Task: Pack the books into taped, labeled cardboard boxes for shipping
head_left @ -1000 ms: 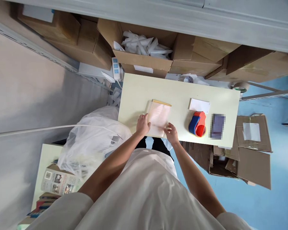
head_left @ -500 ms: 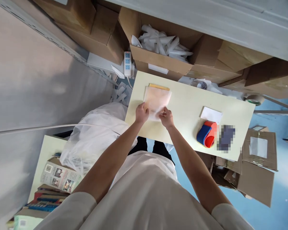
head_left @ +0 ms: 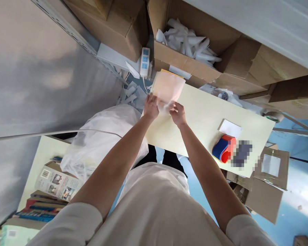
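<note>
A flat, pale translucent plastic bag [head_left: 168, 89] with a pinkish-orange tint is in front of me, over the back left part of the table. A yellow strip [head_left: 172, 73] shows along its far edge; what lies inside is blurred by the plastic. My left hand [head_left: 151, 106] is closed on the bag's near left corner. On the near right corner, my right hand [head_left: 178, 113] pinches the plastic between thumb and fingers.
Right on the cream table [head_left: 202, 116] are a white card stack [head_left: 230, 128], a red and blue holder [head_left: 223, 149] and a pixelated dark object [head_left: 242, 153]. Behind stands a carton [head_left: 186, 59] of white rolled pieces. A power strip [head_left: 145, 62] and plastic sack [head_left: 106, 133] are left.
Both hands have moved the bag away from me, toward the table's back left corner. The camera view has turned slightly. My left fingers now reach farther over the bag's edge.
</note>
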Demonstrator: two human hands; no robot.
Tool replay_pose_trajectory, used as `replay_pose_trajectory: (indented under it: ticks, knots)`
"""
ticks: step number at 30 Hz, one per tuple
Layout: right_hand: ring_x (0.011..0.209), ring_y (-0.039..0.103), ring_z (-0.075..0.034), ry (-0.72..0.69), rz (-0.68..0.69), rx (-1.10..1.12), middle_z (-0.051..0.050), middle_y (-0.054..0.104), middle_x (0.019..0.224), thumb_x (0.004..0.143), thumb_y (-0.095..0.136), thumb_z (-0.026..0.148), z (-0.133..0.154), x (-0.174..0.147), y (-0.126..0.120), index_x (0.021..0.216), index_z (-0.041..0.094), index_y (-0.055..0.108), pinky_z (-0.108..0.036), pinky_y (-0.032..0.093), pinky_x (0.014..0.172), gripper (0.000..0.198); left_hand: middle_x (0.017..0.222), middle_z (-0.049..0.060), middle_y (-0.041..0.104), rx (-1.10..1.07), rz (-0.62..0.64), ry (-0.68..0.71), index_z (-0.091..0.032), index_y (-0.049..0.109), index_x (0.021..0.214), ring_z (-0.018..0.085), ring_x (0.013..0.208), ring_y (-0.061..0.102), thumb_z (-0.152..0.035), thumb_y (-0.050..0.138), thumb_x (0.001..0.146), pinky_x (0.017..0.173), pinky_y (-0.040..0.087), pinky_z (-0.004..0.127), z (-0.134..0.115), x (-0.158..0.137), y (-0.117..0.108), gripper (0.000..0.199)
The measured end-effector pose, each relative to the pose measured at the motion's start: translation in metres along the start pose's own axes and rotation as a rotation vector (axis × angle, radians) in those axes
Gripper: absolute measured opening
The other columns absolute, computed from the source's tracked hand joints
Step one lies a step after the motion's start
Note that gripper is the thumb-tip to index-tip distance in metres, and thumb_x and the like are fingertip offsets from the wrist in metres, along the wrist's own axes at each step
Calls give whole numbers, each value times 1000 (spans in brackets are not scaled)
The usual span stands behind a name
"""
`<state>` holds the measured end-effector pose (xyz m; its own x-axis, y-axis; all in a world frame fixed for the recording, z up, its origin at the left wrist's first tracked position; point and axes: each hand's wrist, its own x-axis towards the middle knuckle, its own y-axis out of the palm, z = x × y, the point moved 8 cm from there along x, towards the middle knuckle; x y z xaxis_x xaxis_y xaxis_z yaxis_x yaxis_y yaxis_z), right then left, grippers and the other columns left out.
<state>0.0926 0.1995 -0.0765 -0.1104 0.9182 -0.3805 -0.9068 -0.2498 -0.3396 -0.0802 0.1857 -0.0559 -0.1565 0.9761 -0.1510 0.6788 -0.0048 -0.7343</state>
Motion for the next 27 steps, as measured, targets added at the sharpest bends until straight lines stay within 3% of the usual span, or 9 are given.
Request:
replay_pose_trajectory:
  ticks: [4,8,13,17,20,23,27]
  knots:
    - [108,54,-22,9,-36,-9,-11,44,129,70,59,25,0,-26,-20,122,22,53,-40,52,89,53,150,20,29,-23,-62,-51,-10,48,125,34,142,18,-11,50,77,112,19,55,-13,-20,-8,48]
    - [95,59,-19,17,37,-37,-13,51,125,72,57,30,-6,-65,-36,119,20,55,-38,53,81,48,148,21,31,-27,-99,-64,-9,49,124,34,141,19,-11,52,77,113,21,54,-39,-57,-17,47]
    - [79,61,-15,-25,172,-66,-12,55,123,71,57,36,-19,-115,-52,116,19,56,-35,52,75,48,137,16,49,-69,-134,-58,-15,53,120,29,133,38,-15,51,82,109,34,48,-80,-129,-28,38]
    - [69,61,-13,-68,347,-39,-8,64,103,68,58,38,-22,-159,-61,106,17,59,-31,51,67,43,125,11,59,-124,-103,-79,-18,56,118,24,118,54,-22,50,83,104,42,41,-104,-202,-32,35]
    - [64,61,-15,-75,448,-39,-6,66,87,66,60,41,-29,-185,-66,95,18,63,-31,51,62,37,118,11,64,-147,-116,-205,-18,59,115,25,113,57,-24,51,82,103,43,40,-99,-262,-34,35]
    - [65,63,-19,-112,519,-85,-8,68,84,67,61,44,-31,-202,-56,90,19,64,-34,52,61,34,115,9,66,-217,-196,-312,-22,62,112,25,111,59,-26,52,80,101,44,40,-82,-321,-41,34]
    - [68,64,-22,-245,681,-137,-9,69,82,70,60,48,-7,-233,2,88,19,66,-38,53,68,35,108,7,69,-303,-420,-553,-26,63,110,25,103,63,-31,52,79,90,50,40,-45,-403,-61,33]
